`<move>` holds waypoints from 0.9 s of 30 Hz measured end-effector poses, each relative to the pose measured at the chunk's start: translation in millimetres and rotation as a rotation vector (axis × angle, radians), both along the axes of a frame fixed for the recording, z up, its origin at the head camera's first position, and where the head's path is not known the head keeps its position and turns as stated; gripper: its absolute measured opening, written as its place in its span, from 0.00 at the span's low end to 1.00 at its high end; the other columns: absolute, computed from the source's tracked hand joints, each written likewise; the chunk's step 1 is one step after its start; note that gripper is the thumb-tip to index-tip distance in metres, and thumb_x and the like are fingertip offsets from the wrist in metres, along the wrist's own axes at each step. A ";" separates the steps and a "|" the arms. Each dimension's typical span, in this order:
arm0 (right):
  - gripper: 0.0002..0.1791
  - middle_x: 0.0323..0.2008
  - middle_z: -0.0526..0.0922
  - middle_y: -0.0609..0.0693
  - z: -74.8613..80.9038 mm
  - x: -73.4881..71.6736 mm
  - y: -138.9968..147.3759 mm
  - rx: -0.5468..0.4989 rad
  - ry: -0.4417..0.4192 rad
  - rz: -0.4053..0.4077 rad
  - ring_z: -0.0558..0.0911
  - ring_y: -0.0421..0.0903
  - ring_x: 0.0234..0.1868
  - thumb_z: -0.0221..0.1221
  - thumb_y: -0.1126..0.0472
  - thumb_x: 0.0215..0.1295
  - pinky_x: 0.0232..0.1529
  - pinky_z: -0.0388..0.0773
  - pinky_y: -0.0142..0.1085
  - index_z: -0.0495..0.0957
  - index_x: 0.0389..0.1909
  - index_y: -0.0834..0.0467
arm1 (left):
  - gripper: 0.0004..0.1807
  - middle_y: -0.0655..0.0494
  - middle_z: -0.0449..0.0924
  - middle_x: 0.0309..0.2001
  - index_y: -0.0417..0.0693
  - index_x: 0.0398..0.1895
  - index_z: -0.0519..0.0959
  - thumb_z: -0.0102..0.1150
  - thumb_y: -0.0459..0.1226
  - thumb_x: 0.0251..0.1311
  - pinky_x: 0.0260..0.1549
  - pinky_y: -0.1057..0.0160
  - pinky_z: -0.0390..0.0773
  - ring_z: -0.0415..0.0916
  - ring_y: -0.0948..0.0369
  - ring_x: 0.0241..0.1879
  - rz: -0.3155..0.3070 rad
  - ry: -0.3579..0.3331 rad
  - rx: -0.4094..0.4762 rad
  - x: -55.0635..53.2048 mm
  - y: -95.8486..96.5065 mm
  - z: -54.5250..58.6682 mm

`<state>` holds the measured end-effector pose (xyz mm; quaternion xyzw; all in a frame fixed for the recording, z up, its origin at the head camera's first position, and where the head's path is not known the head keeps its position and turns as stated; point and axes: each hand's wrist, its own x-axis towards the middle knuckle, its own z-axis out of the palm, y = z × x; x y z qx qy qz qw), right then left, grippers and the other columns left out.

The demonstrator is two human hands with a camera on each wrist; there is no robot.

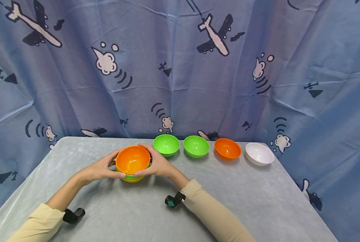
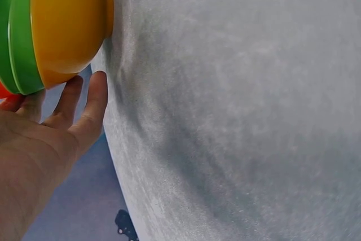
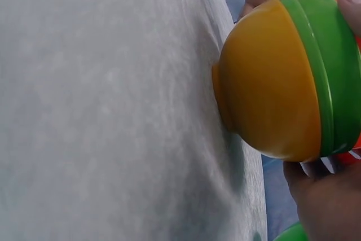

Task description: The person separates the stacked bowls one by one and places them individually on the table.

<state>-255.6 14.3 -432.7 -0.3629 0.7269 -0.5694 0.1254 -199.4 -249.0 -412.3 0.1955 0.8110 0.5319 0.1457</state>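
A nested stack of bowls stands toward the left of the table between both hands. Its top is an orange bowl (image 1: pixel 133 159); green bowls (image 3: pixel 335 71) sit below it, and a yellow bowl (image 3: pixel 265 83) forms the base, its foot close over the tabletop. My left hand (image 1: pixel 102 167) holds the stack from the left, thumb at the front near the green rim and fingers around the far side. From the right, my right hand (image 1: pixel 157 163) grips it the same way, thumb in front and fingers behind. The orange bowl's lower part is hidden inside the stack.
Along the back of the grey-covered table (image 1: pixel 216 198) runs a row: a green bowl (image 1: pixel 166 145), another green bowl (image 1: pixel 196 146), an orange bowl (image 1: pixel 227 149) and a white bowl (image 1: pixel 259 154). The nearest green one is just beside my right fingers. A blue patterned curtain (image 1: pixel 180 77) hangs behind.
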 end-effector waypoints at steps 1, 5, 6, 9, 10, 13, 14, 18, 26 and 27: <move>0.56 0.64 0.73 0.44 -0.2 0.0 -0.3 -0.001 0.001 -0.004 0.73 0.41 0.61 0.80 0.66 0.47 0.63 0.70 0.37 0.59 0.76 0.58 | 0.48 0.40 0.58 0.73 0.42 0.78 0.54 0.72 0.40 0.60 0.65 0.31 0.57 0.56 0.37 0.71 0.001 -0.001 -0.001 0.0 0.0 0.3; 0.54 0.63 0.74 0.44 -0.7 -0.9 -1.7 -0.016 0.001 -0.013 0.74 0.41 0.60 0.80 0.66 0.46 0.62 0.71 0.37 0.61 0.75 0.56 | 0.48 0.40 0.58 0.73 0.41 0.78 0.54 0.71 0.39 0.60 0.65 0.32 0.57 0.55 0.37 0.71 0.004 -0.004 -0.009 -0.8 0.0 1.4; 0.54 0.62 0.75 0.44 -0.7 -0.9 -1.9 -0.021 0.001 -0.014 0.75 0.41 0.60 0.80 0.66 0.46 0.62 0.71 0.37 0.62 0.74 0.56 | 0.48 0.40 0.58 0.73 0.41 0.78 0.54 0.71 0.39 0.60 0.65 0.32 0.57 0.55 0.37 0.71 0.004 -0.003 -0.010 -1.1 -0.1 1.4; 0.53 0.62 0.75 0.44 -0.5 -1.0 -2.2 -0.038 -0.007 -0.010 0.75 0.41 0.59 0.80 0.67 0.46 0.61 0.72 0.38 0.63 0.74 0.56 | 0.48 0.40 0.58 0.73 0.41 0.78 0.54 0.72 0.39 0.60 0.65 0.32 0.57 0.55 0.37 0.71 0.001 -0.002 -0.010 -1.8 -0.3 1.2; 0.53 0.62 0.76 0.44 -0.3 -1.0 -2.2 -0.043 -0.007 -0.008 0.75 0.41 0.59 0.80 0.68 0.46 0.61 0.72 0.38 0.63 0.73 0.56 | 0.48 0.39 0.58 0.73 0.41 0.78 0.54 0.72 0.39 0.60 0.65 0.32 0.57 0.55 0.37 0.71 0.000 -0.002 -0.009 -2.0 -0.4 1.1; 0.52 0.61 0.76 0.45 0.4 -0.8 -2.3 -0.053 -0.006 -0.002 0.76 0.41 0.59 0.80 0.68 0.45 0.61 0.72 0.38 0.64 0.73 0.57 | 0.48 0.39 0.58 0.73 0.41 0.78 0.54 0.71 0.38 0.60 0.65 0.32 0.58 0.56 0.37 0.71 -0.004 -0.003 -0.005 -2.1 -0.7 1.0; 0.52 0.61 0.76 0.45 0.5 -0.8 -2.4 -0.055 -0.004 0.000 0.76 0.41 0.59 0.79 0.68 0.45 0.61 0.72 0.38 0.64 0.73 0.57 | 0.48 0.39 0.58 0.73 0.41 0.78 0.54 0.71 0.38 0.60 0.65 0.32 0.58 0.56 0.37 0.71 -0.005 -0.003 -0.003 -2.0 -0.7 1.0; 0.51 0.61 0.76 0.46 0.5 -1.0 -2.8 -0.061 0.000 0.011 0.76 0.42 0.59 0.79 0.68 0.46 0.62 0.72 0.38 0.64 0.72 0.57 | 0.48 0.39 0.58 0.73 0.41 0.78 0.53 0.72 0.39 0.60 0.65 0.32 0.58 0.56 0.37 0.71 -0.008 -0.004 -0.003 -1.4 -1.0 1.3; 0.51 0.62 0.76 0.50 0.9 -1.0 -1.0 -0.060 0.010 0.009 0.76 0.44 0.59 0.78 0.69 0.46 0.63 0.71 0.39 0.64 0.73 0.58 | 0.48 0.39 0.58 0.73 0.40 0.78 0.54 0.72 0.40 0.60 0.65 0.32 0.58 0.56 0.37 0.70 -0.012 -0.004 0.000 -0.7 -0.5 1.5; 0.51 0.62 0.76 0.50 1.7 -0.8 -0.6 -0.061 0.013 0.009 0.76 0.43 0.59 0.78 0.69 0.46 0.63 0.71 0.39 0.64 0.73 0.58 | 0.49 0.39 0.58 0.73 0.40 0.78 0.54 0.72 0.41 0.60 0.64 0.32 0.58 0.56 0.37 0.70 -0.010 -0.004 -0.001 -0.6 -0.5 1.5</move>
